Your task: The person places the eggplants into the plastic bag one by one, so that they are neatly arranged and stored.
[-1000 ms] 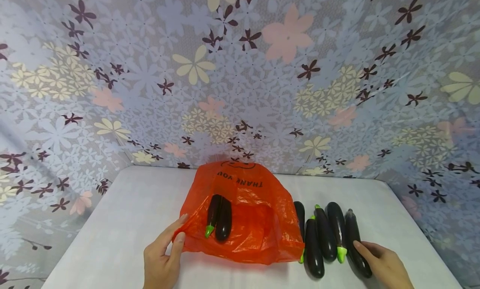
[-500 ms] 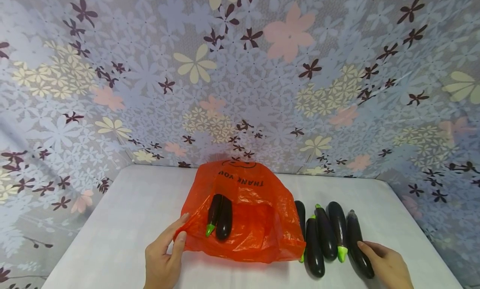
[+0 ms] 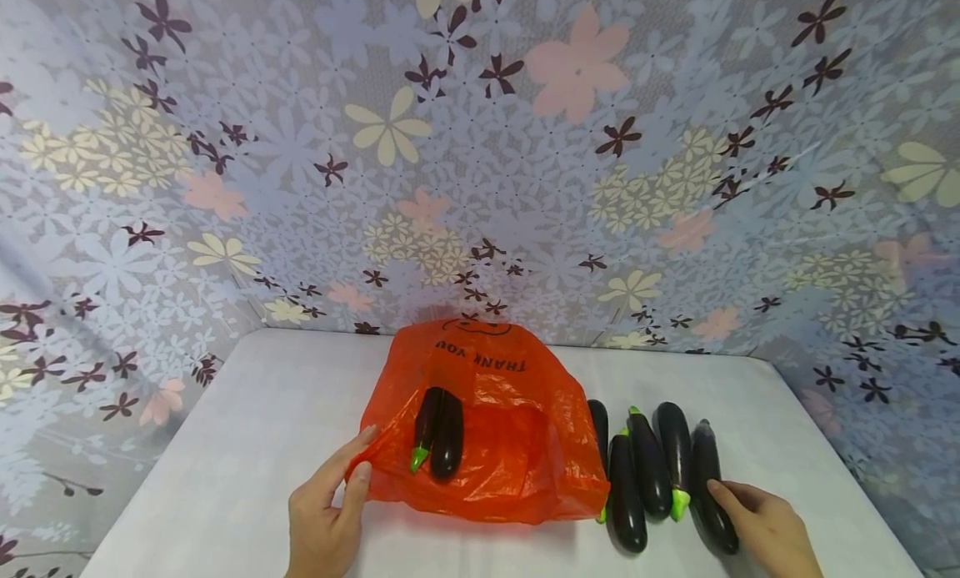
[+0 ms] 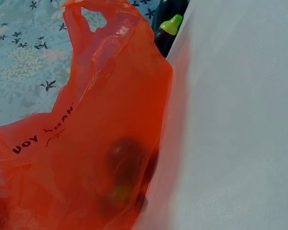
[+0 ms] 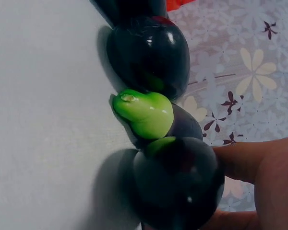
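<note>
A red plastic bag (image 3: 510, 461) printed THANK YOU lies with its mouth towards me in the head view. Two eggplants (image 3: 447, 436) lie side by side inside it; through the bag's wall in the left wrist view they show only as dark shapes. My left hand (image 3: 327, 511) pinches the left edge of the bag's mouth between thumb and fingers. At the far right my right hand (image 3: 771, 526) grips the outermost eggplant (image 3: 708, 486) by its side. In the right wrist view, fingers (image 5: 240, 158) hold that eggplant, its rounded end towards the camera.
Several more eggplants stand in a row between the bag and my right hand, among them one with a green cap (image 3: 675, 453). The leftmost eggplant (image 3: 598, 419) is partly hidden by the bag. White cloth covers the table (image 3: 285, 394); flowered fabric (image 3: 480, 186) rises behind it.
</note>
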